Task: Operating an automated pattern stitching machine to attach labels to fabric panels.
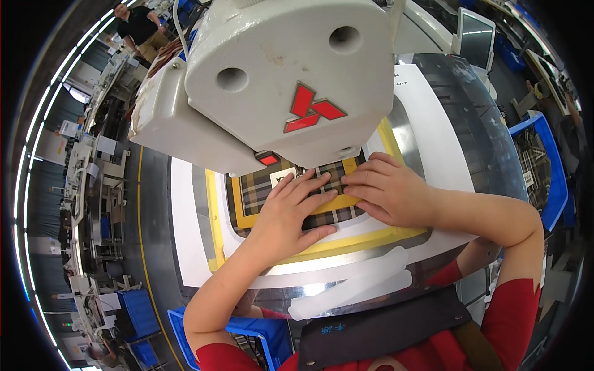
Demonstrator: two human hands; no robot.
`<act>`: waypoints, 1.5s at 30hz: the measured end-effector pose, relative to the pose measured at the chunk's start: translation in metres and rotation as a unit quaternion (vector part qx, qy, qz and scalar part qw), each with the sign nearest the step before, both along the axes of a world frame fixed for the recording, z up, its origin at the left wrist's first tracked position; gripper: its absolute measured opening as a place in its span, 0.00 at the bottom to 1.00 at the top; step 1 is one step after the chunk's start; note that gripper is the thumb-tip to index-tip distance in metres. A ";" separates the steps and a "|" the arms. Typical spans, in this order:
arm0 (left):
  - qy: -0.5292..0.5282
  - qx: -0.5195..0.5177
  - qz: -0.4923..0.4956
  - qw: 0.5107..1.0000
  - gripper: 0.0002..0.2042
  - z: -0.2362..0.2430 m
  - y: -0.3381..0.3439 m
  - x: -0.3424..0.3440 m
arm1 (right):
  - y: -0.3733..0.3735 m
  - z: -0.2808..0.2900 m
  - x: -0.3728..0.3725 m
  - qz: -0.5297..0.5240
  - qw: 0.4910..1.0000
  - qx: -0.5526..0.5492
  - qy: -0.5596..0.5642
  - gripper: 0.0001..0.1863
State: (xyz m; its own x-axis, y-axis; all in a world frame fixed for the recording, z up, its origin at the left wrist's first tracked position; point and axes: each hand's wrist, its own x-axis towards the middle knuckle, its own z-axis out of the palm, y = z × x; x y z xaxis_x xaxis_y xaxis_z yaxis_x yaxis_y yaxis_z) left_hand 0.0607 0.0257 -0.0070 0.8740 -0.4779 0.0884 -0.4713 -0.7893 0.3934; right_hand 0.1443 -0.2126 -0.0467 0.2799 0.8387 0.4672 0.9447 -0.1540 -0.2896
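Brown, black and white plaid fabric (255, 196) lies flat under the head of a large white sewing machine (266, 55). A yellow frame (247, 221) rests on the fabric, and a small white label (279, 178) sits inside it near the needle area. My left hand (288, 213) is laid palm down across the fabric and the frame's near side, fingers stretched out and apart. On the frame's right side rests my right hand (396, 191), its fingers slightly bent and spread, fingertips touching frame and fabric. Neither hand grips anything that I can see. The machine head hides the needle and the fabric's far part.
A metal work plate with white sheets (451, 148) and yellow tape (322, 250) surrounds the fabric. Blue crates stand at the right (560, 179) and lower left (272, 340). A screen (475, 37) is at the far right. Another person (141, 28) stands far left.
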 end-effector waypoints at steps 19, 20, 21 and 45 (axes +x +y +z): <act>-0.018 0.052 0.033 0.998 0.25 0.007 0.044 0.030 | 0.044 0.019 0.032 -0.125 0.991 0.040 -0.001 0.06; -0.018 0.040 0.036 0.998 0.25 0.010 0.046 0.028 | 0.047 0.018 0.031 -0.115 0.992 0.050 0.007 0.06; -0.018 0.029 0.038 0.999 0.25 0.012 0.047 0.026 | 0.049 0.019 0.030 -0.105 0.993 0.060 0.014 0.06; -0.026 -0.022 -0.188 0.981 0.22 -0.029 -0.007 -0.087 | 0.040 0.025 0.015 -0.211 0.969 -0.083 0.100 0.32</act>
State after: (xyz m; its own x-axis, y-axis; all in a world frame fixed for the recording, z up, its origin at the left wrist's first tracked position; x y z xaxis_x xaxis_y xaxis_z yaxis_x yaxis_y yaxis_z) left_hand -0.0265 0.0186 -0.0362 0.6296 -0.7612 0.1554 -0.7470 -0.5382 0.3903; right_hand 0.1597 -0.1721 -0.0212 0.6848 0.6890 0.2373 0.7155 -0.5740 -0.3982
